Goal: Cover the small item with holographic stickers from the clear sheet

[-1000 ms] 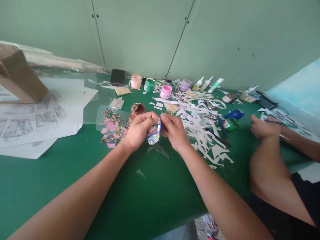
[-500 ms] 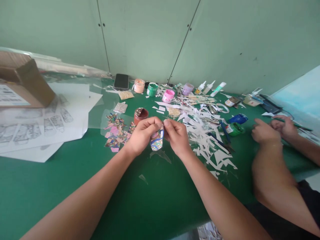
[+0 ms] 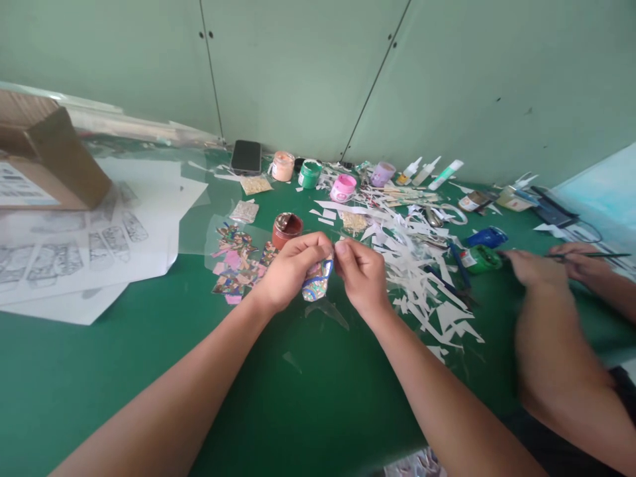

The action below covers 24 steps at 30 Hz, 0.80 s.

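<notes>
Now, patterned piece [image 3: 317, 281]: raised off the table, just nearer me than the brown jar [image 3: 287, 234], my landmark; blue bands and glittery patches on the visible face.
State of work: decorated as far as I can see; upper part hidden by fingers, so I can't tell what is left.
Left hand [image 3: 293, 271]: pinching the piece, grip closed.
Right hand [image 3: 362, 275]: thumb and finger together beside its edge; can't tell if they grip anything.
Coloured scraps [image 3: 231, 262]: loose, left of jar.
Drawing sheets [image 3: 154, 265]: further left, outlines uncoloured.
Pink pot [image 3: 343, 189]: beyond jar, to its right.
White offcuts [image 3: 450, 318]: strewn right of jar; likely hindrance, I judge.
Open jar: close behind left hand, could get knocked.
Co-worker's hands [image 3: 539, 268]: far right of jar, one with a thin brush [image 3: 603, 255], clear of mine.
</notes>
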Motion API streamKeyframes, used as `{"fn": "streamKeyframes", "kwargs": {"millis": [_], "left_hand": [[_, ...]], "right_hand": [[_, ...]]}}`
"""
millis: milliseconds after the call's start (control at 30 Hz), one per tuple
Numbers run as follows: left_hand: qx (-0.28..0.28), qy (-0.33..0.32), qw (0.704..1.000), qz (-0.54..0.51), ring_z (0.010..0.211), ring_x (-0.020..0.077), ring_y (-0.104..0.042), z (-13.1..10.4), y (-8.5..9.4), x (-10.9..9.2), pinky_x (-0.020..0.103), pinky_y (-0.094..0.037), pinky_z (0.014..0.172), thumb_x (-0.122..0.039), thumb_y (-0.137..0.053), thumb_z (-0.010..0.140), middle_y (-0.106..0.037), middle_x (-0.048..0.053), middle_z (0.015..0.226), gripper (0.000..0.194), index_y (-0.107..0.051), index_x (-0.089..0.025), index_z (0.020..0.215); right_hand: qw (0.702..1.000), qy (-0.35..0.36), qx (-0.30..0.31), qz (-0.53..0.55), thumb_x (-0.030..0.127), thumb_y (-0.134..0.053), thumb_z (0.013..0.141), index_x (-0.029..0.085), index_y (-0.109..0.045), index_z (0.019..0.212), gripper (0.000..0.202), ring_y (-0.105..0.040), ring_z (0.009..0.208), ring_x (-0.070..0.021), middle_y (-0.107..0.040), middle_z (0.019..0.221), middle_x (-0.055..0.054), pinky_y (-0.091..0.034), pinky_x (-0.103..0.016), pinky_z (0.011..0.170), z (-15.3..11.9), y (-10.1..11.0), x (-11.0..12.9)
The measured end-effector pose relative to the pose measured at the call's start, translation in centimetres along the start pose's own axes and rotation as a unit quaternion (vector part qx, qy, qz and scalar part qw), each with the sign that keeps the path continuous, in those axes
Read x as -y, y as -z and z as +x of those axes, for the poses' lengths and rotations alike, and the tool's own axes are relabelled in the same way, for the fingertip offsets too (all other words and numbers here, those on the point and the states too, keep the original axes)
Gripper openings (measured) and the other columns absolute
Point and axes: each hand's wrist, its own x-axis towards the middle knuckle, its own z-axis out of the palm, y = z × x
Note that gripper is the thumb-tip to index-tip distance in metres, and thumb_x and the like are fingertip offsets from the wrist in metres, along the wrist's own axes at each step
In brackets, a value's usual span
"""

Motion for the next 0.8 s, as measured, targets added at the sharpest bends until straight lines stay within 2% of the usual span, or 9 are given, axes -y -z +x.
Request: {"fn": "streamKeyframes", "kwargs": {"millis": [300,467,567,667,800], "left_hand": [[0.007,-0.006,0.998,-0.056,0.049,0.0100,-0.043,-0.09,-0.03,0.79,0.024,-0.033,0.052,-0.032,-0.060,0.079,-0.047,-0.004,0.051,0.021,-0.052,-0.019,0.064],[0.033,-0.002,0.997,-0.074,0.052,0.0116,-0.049,-0.28,0.01,0.72,0.024,-0.038,0.054,-0.029,-0.057,0.081,-0.055,-0.002,0.052,0.020,-0.054,-0.019,0.064],[0.030,0.003,0.995,-0.091,0.051,0.0110,-0.049,-0.42,-0.06,0.62,0.024,-0.040,0.056,-0.026,-0.057,0.081,-0.053,-0.003,0.052,0.020,-0.053,-0.019,0.063],[0.028,0.007,0.995,-0.094,0.050,0.0108,-0.048,-0.37,-0.12,0.56,0.024,-0.040,0.055,-0.028,-0.058,0.080,-0.051,-0.004,0.052,0.020,-0.052,-0.019,0.063],[0.023,0.004,0.999,-0.027,0.050,0.0105,-0.044,-0.07,0.07,0.49,0.024,-0.033,0.051,-0.034,-0.062,0.079,-0.047,-0.005,0.052,0.024,-0.051,-0.019,0.065]], "right_hand": [[0.998,-0.015,0.034,0.049,0.065,-0.049,0.094,0.023,-0.040,0.056,0.057,-0.039,0.046,-0.0100,-0.041,0.050,0.005,-0.034,-0.025,0.047,0.06,0.07,0.32],[0.994,-0.046,0.060,0.082,0.071,-0.050,0.090,0.024,-0.040,0.056,0.059,-0.035,0.041,-0.0091,-0.036,0.047,0.006,-0.030,-0.025,0.042,0.23,0.03,0.65],[0.992,-0.049,0.070,0.097,0.071,-0.050,0.090,0.024,-0.039,0.056,0.059,-0.033,0.039,-0.0085,-0.035,0.046,0.007,-0.029,-0.025,0.041,0.28,-0.01,0.72],[0.994,-0.029,0.067,0.080,0.069,-0.049,0.092,0.024,-0.039,0.057,0.058,-0.032,0.041,-0.0086,-0.036,0.047,0.007,-0.028,-0.025,0.042,0.32,0.12,0.72],[0.999,0.022,0.037,0.014,0.059,-0.047,0.097,0.023,-0.039,0.058,0.054,-0.035,0.047,-0.0092,-0.037,0.051,0.006,-0.028,-0.025,0.047,0.31,0.54,0.56]]}}
